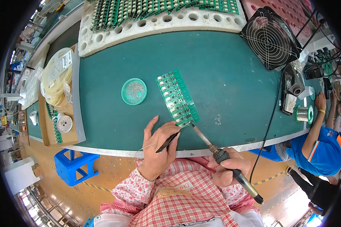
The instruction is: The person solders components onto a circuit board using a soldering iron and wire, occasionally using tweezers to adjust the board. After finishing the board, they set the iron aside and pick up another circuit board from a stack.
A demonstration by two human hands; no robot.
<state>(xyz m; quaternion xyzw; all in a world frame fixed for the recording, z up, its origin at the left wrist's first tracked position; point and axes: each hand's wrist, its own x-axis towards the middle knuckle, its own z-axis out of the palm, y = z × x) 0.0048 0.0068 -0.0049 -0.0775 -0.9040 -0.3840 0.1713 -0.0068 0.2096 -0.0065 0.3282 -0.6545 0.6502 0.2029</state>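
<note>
A green circuit board panel [177, 96] lined with small parts lies on the green mat [231, 102]. My right hand [231, 166] is closed round a soldering iron [236, 174], whose tip reaches the panel's near end. My left hand [159, 147] pinches black tweezers [167, 142], their point close to the iron's tip. A thin wire [147, 146] trails out to the left from my left hand. Beyond that hand sits a round green dish [134, 91] holding many tiny metallic pieces.
A white foam rack [155, 25] of upright boards spans the back. At right stand a fan [269, 38], an iron holder [294, 89] and a solder spool [304, 114]. A carton tray [79, 113] with reels is at left. A person in blue [318, 151] sits right.
</note>
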